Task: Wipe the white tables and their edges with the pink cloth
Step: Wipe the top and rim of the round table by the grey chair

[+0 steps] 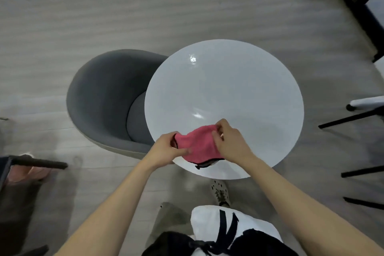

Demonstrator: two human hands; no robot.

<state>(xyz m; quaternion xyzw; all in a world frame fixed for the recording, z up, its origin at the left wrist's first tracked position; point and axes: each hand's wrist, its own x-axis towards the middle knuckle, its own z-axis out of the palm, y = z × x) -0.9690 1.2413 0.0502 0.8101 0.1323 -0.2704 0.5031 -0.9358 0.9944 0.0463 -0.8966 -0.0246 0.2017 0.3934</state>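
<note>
Both hands, left [167, 147] and right [230, 140], pinched the pink cloth [197, 145] over the white table [228, 85], seemingly folding it; wiping came next.

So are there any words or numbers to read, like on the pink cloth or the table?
No words or numbers can be read anywhere here.
The pink cloth: no writing, only a dark edge.
The white table: no label shows.
The white top: black marks, cut off by the frame, not readable as letters.
</note>
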